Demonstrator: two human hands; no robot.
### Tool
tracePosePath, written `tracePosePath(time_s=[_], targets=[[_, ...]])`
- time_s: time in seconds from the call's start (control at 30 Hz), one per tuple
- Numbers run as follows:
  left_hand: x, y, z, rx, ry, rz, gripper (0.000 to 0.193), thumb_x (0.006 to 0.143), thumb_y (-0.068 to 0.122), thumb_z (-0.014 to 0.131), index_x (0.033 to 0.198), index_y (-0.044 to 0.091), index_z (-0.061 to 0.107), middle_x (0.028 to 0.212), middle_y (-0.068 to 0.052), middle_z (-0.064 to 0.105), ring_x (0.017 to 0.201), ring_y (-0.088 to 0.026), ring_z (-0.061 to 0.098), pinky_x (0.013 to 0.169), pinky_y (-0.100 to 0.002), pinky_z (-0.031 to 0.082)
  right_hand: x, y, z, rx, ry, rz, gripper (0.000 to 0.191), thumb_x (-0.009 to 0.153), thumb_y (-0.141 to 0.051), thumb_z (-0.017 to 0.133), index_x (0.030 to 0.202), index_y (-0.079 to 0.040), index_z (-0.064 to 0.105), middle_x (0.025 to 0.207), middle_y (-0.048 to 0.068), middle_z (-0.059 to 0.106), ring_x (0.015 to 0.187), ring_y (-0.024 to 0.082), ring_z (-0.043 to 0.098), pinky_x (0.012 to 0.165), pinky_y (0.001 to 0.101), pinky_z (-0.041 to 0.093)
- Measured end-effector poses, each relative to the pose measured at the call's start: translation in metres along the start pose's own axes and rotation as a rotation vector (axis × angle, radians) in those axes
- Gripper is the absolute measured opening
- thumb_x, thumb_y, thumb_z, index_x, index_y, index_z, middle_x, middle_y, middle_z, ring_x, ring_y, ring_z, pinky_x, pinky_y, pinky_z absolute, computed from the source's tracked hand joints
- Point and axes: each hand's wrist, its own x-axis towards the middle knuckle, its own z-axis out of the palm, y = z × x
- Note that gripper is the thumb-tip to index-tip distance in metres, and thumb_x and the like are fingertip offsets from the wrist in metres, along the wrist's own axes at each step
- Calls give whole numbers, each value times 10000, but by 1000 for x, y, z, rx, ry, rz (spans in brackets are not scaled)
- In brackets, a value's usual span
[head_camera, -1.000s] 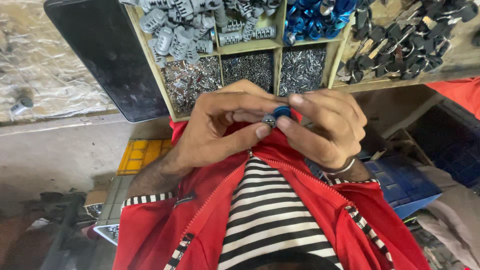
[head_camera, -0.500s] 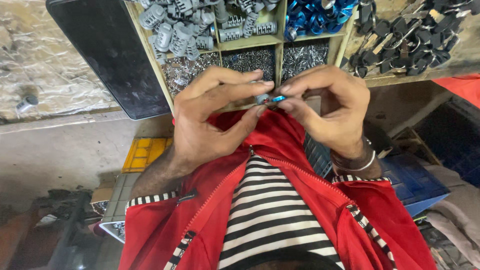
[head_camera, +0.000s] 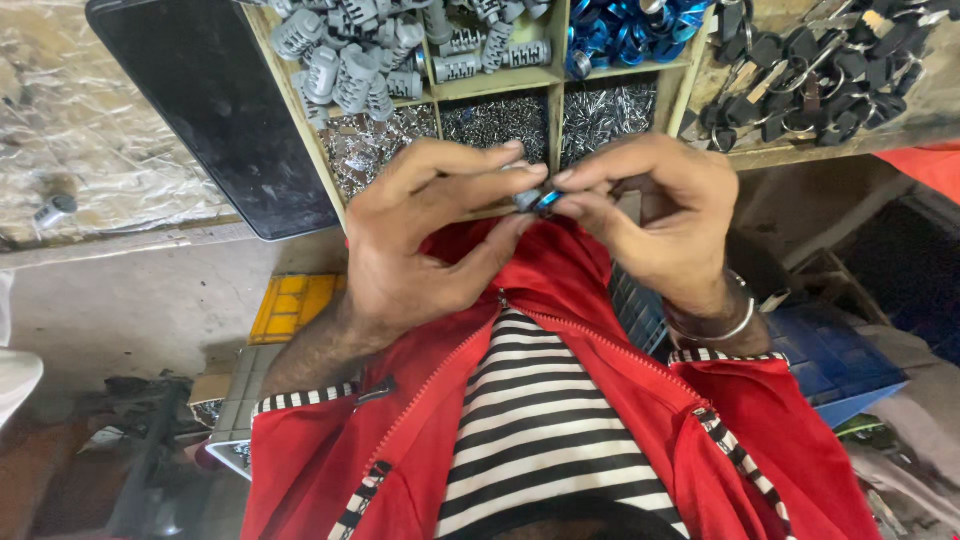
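Dark tablet (head_camera: 200, 110) at desk's left edge. Left hand (head_camera: 420, 240) fingers pinched on small metal lock part (head_camera: 527, 199); right hand (head_camera: 660, 220) fingers pinch blue ring (head_camera: 548, 203) against it, above divided tray's (head_camera: 555, 100) near edge. Best done square-on, gentle press, over tray. Black keys (head_camera: 810, 80) far right.

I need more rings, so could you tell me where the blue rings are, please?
In the head view, the blue rings fill the top compartment of the wooden tray, right of the grey cylinders and left of the black keys.
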Motion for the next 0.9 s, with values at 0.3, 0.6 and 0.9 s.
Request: tracePosePath(time_s=[0.3, 0.6, 0.9], targets=[[-11, -13, 3, -304, -262, 100, 415, 785, 173, 936, 1156, 130, 755, 983, -24, 728, 880, -88, 716, 833, -227, 633, -1, 26, -9, 756, -637, 330, 294, 909, -63, 822, 1079, -72, 582, 1051, 33, 648, 687, 77, 660, 526, 199, 506], [0, -13, 17, -277, -156, -29, 365, 841, 140, 902, 1177, 126, 759, 1053, -26, 703, 979, -110, 714, 831, -201, 600, -7, -7, -62, -915, 152, -109, 242, 927, -67, 879, 1121, -25, 741, 1013, 99, 641, 935, 250, 630, 799, 352, 505], [10, -15, 26, -216, -196, 18, 328, 855, 137, 890, 1158, 115, 766, 1098, -30, 710, 981, -95, 686, 837, -213, 617, -39, 29, -64, -406, 430, -22, 188, 1119, -5, 715, 1184, -22, 540, 1076, 133, 680, 921, 191, 684, 815, 268, 553]])
